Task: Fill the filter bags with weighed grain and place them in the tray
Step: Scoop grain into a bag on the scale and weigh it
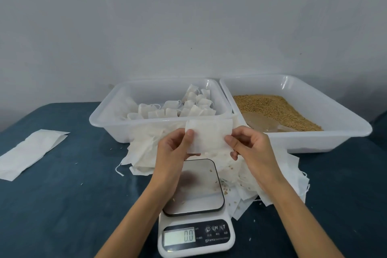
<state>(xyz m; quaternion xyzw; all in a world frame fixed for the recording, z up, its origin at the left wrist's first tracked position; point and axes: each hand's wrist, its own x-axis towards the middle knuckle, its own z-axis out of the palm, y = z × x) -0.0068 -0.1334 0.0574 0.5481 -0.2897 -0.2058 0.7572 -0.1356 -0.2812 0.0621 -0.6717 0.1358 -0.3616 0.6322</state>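
So both hands are up over the scale, holding one empty filter bag (207,135) between them. The left hand (176,148) has its thumb pinched on the bag's left edge with the fingers curled behind, and the right hand (249,148) pinches the right edge the same way, so each grip is closed on that bag. The bag is flat, white, stretched out sideways, and it sits in front of the near wall of the left tray.

Straight down at 6 o'clock from the bag is the digital kitchen scale (194,211). Its display shows 0.0, and a few stray grains lie on its platform.

At 12 o'clock from the bag is the clear plastic tray (117,130) with a bunch of filled bags (188,104) lying inside, strings sticking out here and there. Just beside it, at about 2 o'clock from the hands, is a second clear tray (339,138) with a layer of golden brown grain (270,109) in it. A translucent scoop (259,122) rests at the near side of that grain.

Under and around the scale, spreading toward 3 o'clock, there's a messy pile of empty filter bags (247,176) with loose grains scattered on it. Way over at 9 o'clock lies a flat white strip of bag material (31,153), well apart from everything else. All of it sits on a counter covered in dark blue cloth (62,205).
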